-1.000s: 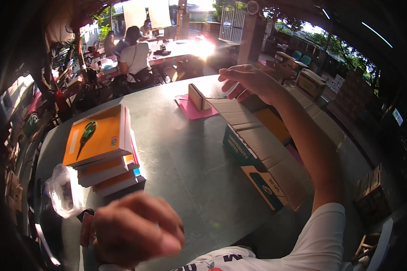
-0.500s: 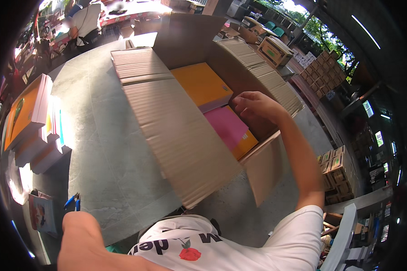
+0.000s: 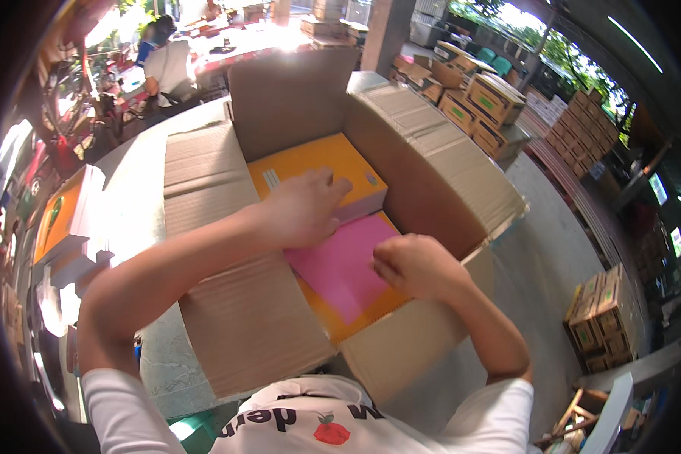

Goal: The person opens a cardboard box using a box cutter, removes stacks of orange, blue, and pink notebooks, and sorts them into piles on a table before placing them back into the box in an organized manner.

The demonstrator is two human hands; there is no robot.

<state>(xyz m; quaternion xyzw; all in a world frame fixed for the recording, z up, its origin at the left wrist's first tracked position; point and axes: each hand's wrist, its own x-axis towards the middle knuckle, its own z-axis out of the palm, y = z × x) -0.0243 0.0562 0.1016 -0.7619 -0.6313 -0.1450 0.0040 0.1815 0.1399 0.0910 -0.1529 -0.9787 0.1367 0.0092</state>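
A large open cardboard box [image 3: 280, 333] stands in front of me. At its far end lies a stack of orange-covered books [image 3: 329, 159]; nearer to me, a pink sheet [image 3: 340, 265] rests over another orange cover [image 3: 344, 327]. My left hand [image 3: 304, 208] reaches across the left flap and hovers above the books and the sheet's far edge, its bent fingers and thumb apart. Over the sheet's right side is my right hand [image 3: 420, 266], with fingers curled together; what they hold, if anything, is hidden.
More orange-covered books [image 3: 64, 216] are piled at the table's left. The box's right flap [image 3: 454, 159] spreads outward. Stacked cartons [image 3: 492, 102] stand at the far right, another carton stack [image 3: 604, 321] on the floor nearer. A person [image 3: 170, 68] sits in the background at left.
My left arm has swung up from the lower left, bringing its hand over the box. The right hand has come down toward the pink sheet. The whole view has shifted.
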